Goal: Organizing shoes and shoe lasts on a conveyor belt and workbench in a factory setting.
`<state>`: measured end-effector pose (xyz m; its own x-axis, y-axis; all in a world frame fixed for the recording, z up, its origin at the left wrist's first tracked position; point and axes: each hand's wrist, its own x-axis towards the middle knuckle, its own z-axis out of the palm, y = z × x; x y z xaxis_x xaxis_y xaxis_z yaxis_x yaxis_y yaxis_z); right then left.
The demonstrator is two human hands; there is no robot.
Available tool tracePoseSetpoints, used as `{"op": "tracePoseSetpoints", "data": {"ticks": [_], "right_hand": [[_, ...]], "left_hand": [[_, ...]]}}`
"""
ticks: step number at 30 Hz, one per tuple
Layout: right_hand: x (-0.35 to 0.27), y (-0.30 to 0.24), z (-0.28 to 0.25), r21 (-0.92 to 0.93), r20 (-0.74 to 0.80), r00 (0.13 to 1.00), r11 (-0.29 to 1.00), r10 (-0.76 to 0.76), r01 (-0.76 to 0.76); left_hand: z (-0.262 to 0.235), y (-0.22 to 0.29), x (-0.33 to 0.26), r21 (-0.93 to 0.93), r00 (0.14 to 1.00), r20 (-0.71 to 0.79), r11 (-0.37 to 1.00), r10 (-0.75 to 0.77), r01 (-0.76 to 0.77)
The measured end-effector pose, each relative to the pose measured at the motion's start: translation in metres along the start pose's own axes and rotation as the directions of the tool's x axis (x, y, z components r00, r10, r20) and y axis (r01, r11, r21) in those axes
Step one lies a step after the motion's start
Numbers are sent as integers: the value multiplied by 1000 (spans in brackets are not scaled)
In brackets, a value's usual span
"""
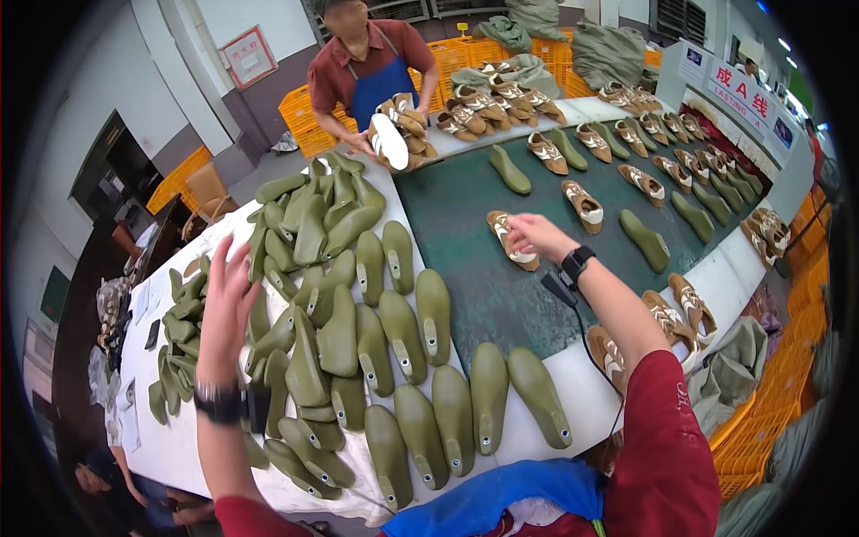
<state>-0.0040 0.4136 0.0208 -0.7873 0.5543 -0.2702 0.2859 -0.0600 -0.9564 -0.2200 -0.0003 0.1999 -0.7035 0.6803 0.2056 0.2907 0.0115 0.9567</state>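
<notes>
My left hand is raised over the pile of green shoe lasts, fingers spread and holding nothing. My right hand reaches over the dark green conveyor belt, its fingers drawn together at the upper of a brown and white shoe. The hand partly covers this shoe, so the exact grip is hard to make out. Loose lasts lie in rows beside the belt, nearest to me. Farther along the belt, more shoes alternate with single lasts.
Across the table a person in a blue apron holds several shoes. More shoes are heaped on the far white ledge and along the right ledge. Orange crates flank the right side. A black cable hangs by my right forearm.
</notes>
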Motion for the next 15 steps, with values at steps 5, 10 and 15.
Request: {"op": "tracePoseSetpoints", "data": {"ticks": [5, 10, 15], "right_hand": [[56, -42, 7, 286, -81, 996, 958, 38, -13], [110, -31, 37, 461, -87, 972, 874, 218, -155], [155, -27, 106, 454, 214, 961, 853, 177, -258]], "left_hand": [[15, -76, 127, -150, 954, -9, 944, -299, 295], [52, -173, 186, -311, 852, -47, 818, -521, 483], [59, -253, 195, -594, 891, 353, 667, -286, 449]]}}
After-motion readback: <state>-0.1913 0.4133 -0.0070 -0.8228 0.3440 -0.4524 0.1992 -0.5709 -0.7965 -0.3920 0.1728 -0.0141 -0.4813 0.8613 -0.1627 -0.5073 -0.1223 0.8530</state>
